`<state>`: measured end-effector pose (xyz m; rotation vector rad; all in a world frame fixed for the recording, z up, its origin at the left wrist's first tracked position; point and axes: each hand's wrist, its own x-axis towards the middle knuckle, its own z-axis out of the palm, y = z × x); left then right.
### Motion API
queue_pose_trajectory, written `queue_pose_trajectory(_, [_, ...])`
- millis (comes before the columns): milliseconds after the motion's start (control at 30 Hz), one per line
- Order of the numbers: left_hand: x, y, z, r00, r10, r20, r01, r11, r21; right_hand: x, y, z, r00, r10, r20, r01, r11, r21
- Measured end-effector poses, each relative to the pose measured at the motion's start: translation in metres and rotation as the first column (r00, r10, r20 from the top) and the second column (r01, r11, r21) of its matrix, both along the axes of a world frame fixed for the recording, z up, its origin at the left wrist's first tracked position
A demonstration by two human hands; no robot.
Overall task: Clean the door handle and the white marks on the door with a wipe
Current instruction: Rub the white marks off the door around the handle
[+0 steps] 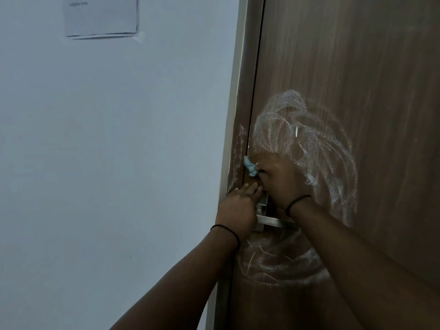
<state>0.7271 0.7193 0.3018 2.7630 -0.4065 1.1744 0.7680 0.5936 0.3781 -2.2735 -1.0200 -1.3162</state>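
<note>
So the right hand (277, 179) is bunched around a crumpled pale blue wipe (322, 168), fingers curled on it and pressing it flat against the dark brown wood-grain door (357, 67), right up by the door's left edge just above the handle, with a tuft of the wipe poking out to the left of the knuckles. Balling it up like that looks deliberate to me: a wad gives you something firm to push with, and the scribbles look like chalk, which needs pressure rather than a light pass. The left hand (238, 208) lies with its fingers straight and together, flat over the top of the brushed silver metal lever handle (273, 221) and its plate, fingertips touching the door near the other hand. My guess is it's steadying the door so it doesn't swing under the scrubbing. Both wrists have a thin black band. The white chalky scribble marks (309, 139) loop in a big grainy fan above and to the right of the handle, and there's a second swirl lower down, nearer the camera, smudgier and softer. A faint dusting also sits on the narrow brown door frame strip (238, 144) to the left. The door surface looks smooth and matte, laminate I'd guess, so the chalk should lift okay. Most of the marks are untouched, so it's early days. Far left is a plain pale painted wall (95, 163) with a taped white paper notice (101, 15) up top, print too blurry to read.
</note>
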Motion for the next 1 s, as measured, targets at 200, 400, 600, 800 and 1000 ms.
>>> queue_pose_trajectory(200, [0.004, 0.001, -0.005, 1.000, -0.012, 0.000, 0.012, 1.000, -0.027, 0.010, 0.009, 0.030, 0.987, -0.037, 0.157, 0.015, 0.990, 0.140])
queue_pose_trajectory(400, [0.001, -0.001, -0.002, 0.999, -0.013, 0.049, 0.015, 0.999, -0.047, 0.009, 0.011, -0.002, 0.995, 0.048, 0.090, -0.038, 0.994, -0.104])
queue_pose_trajectory(600, [0.006, 0.000, -0.004, 0.999, 0.029, -0.033, -0.029, 1.000, -0.008, 0.017, -0.022, 0.028, 0.953, -0.120, 0.279, 0.113, 0.993, 0.043])
queue_pose_trajectory(800, [0.005, -0.004, 0.000, 0.998, 0.056, -0.023, -0.056, 0.998, -0.023, 0.009, -0.004, 0.011, 0.966, 0.007, 0.259, 0.042, 0.982, -0.185])
queue_pose_trajectory(1000, [0.003, -0.006, 0.002, 0.997, 0.057, -0.052, -0.058, 0.998, -0.018, 0.011, -0.060, 0.002, 0.968, -0.074, 0.242, 0.094, 0.993, -0.069])
